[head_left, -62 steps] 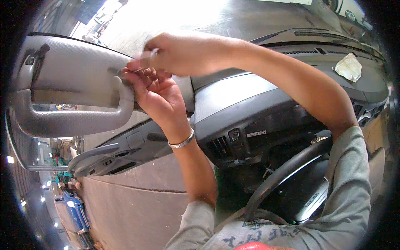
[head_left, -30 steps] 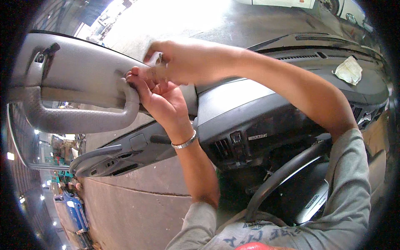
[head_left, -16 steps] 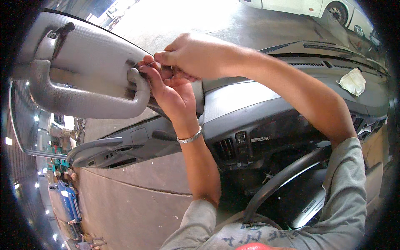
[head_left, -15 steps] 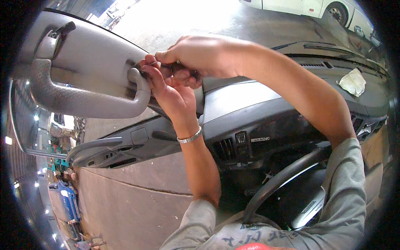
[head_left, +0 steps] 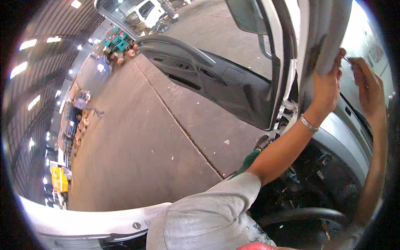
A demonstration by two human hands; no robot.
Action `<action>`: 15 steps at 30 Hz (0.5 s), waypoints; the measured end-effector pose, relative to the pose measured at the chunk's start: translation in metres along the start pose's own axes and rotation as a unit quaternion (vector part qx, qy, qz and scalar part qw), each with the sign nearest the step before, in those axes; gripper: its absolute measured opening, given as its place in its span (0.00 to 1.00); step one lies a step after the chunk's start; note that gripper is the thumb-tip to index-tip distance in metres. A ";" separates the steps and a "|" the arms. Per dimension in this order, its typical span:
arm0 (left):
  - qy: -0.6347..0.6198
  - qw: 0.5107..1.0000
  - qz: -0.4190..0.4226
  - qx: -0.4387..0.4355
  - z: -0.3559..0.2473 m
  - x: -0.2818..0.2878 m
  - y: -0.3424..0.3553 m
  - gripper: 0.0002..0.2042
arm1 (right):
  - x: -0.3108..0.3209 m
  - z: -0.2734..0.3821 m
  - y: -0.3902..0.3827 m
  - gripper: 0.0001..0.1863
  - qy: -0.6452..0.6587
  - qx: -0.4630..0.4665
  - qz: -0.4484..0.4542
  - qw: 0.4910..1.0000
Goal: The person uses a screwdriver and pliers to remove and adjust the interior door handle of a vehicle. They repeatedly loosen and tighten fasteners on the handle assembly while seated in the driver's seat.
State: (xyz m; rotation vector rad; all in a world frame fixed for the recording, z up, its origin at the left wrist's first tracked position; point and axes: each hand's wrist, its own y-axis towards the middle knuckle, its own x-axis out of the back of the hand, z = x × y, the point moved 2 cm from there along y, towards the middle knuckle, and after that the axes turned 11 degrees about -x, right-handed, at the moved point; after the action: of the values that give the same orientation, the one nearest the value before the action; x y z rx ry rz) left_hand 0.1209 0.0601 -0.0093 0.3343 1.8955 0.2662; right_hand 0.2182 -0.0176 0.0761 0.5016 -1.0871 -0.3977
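Note:
At the upper right, my left hand point(head_left: 327, 89), with a metal band on the wrist, reaches up to the grey pillar trim point(head_left: 324, 29). Its fingers are curled by the end of the grab handle; whatever they grip is hidden. Just right of it, my right hand point(head_left: 366, 81) pinches a thin metal tool point(head_left: 346, 59), whose far end meets my left fingertips. The windscreen lies behind both hands, and the dark dashboard point(head_left: 316, 166) sits below them.
The open door point(head_left: 216, 83) spans the upper middle above a concrete floor point(head_left: 158, 158). A person point(head_left: 83, 104) walks at the left near parked vehicles. A white truck point(head_left: 146, 12) stands at the top. The steering wheel point(head_left: 308, 212) is at the lower right.
My view has swung left, bringing the open door, floor and walking person into sight. Both hands now appear at the right of the picture, still together at the pillar.

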 end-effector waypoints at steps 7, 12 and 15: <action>0.010 0.999 0.017 -0.029 0.004 0.008 -0.003 0.13 | -0.014 -0.020 -0.001 0.19 0.304 -0.233 0.180 0.906; 0.432 0.873 0.084 -0.209 0.012 0.029 -0.003 0.13 | -0.013 -0.022 -0.010 0.13 -0.091 0.106 -0.037 0.990; 0.122 0.992 -0.008 -0.001 -0.003 0.012 -0.004 0.11 | -0.013 -0.008 -0.006 0.05 -0.038 0.081 0.022 0.996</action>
State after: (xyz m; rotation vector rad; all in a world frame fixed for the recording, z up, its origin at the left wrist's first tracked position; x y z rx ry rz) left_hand 0.1136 0.0604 -0.0206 0.2953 2.1384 0.3097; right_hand 0.2203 -0.0139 0.0602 0.6082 -1.2083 -0.2937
